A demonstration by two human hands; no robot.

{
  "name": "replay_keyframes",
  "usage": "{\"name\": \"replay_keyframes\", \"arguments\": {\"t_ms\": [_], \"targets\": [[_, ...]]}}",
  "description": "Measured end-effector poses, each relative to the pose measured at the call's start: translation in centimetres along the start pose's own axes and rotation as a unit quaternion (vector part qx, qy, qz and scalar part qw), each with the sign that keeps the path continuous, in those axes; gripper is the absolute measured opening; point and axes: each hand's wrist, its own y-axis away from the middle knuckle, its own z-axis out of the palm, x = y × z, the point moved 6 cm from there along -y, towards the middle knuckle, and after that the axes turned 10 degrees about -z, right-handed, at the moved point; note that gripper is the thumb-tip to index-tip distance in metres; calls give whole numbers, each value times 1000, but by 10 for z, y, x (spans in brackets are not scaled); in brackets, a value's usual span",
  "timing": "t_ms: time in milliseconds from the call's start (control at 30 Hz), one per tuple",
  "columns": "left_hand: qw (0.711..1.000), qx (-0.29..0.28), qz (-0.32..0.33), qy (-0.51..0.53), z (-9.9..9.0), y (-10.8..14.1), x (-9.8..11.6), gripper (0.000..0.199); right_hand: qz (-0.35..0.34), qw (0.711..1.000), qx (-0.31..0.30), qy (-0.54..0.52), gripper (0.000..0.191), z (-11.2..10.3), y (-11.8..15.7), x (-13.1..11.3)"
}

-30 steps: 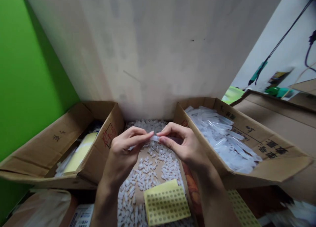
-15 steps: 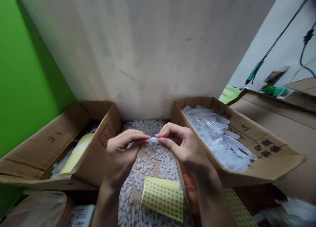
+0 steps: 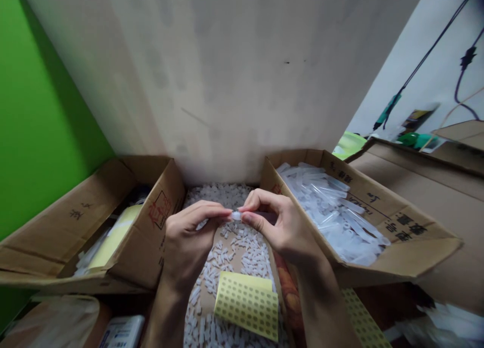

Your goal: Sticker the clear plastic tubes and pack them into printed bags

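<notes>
Between my two hands is a small translucent white plastic piece [image 3: 236, 216], pinched at both ends. The thumb and fingers of my left hand [image 3: 194, 232] close on its left end. My right hand [image 3: 278, 222] grips its right end the same way, and the fingertips hide most of the piece. Below lie many similar loose white plastic pieces [image 3: 257, 254], spread over a brown cardboard surface. A yellow sheet of round grey stickers [image 3: 247, 307] rests on them, bent over at the top.
A cardboard box [image 3: 139, 252] at left holds yellow sheets. The cardboard box [image 3: 423, 257] at right holds clear plastic tubes [image 3: 333, 212]. Another sticker sheet [image 3: 365, 320] lies low at right. A pale panel [image 3: 234, 75] stands behind, with a green wall [image 3: 45, 111] at left.
My fingertips have come slightly closer together, so less of the plastic piece shows between them. The view has shifted a little; the boxes and sticker sheet stay in place.
</notes>
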Motion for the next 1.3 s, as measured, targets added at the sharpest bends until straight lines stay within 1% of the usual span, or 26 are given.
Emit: {"name": "replay_keyframes", "arguments": {"t_ms": [200, 467, 567, 733, 933, 1033, 1100, 1167, 1233, 1300], "targets": [[1000, -7, -16, -3, 2, -1, -6, 23, 6, 1000, -3, 25, 16, 3, -1, 4], [1000, -9, -22, 9, 5, 0, -7, 18, 3, 1000, -6, 27, 16, 2, -1, 6], [1000, -8, -30, 7, 7, 0, -8, 19, 5, 999, -10, 37, 18, 2, -1, 7], [999, -2, -45, 10, 11, -1, -14, 20, 7, 999, -1, 37, 19, 1, -4, 14], [998, -11, -65, 11, 18, 0, -23, 18, 11, 999, -9, 46, 19, 3, -5, 24], [997, -14, -69, 12, 19, 0, -29, 14, 16, 999, -6, 41, 19, 3, -6, 28], [997, -32, -73, 13, 21, -1, -35, 9, 21, 999, -6, 44, 19, 2, -6, 32], [995, -58, -85, -3, 25, -1, -46, 4, 31, 998, -5, 62, 18, 0, -6, 39], [989, -81, -114, -55, 29, 1, -64, 9, 38, 994, 6, 98, 16, -4, -5, 45], [970, -108, -163, -146, 35, 5, -86, 13, 39, 990, 23, 134, 14, -8, -4, 49]]}}
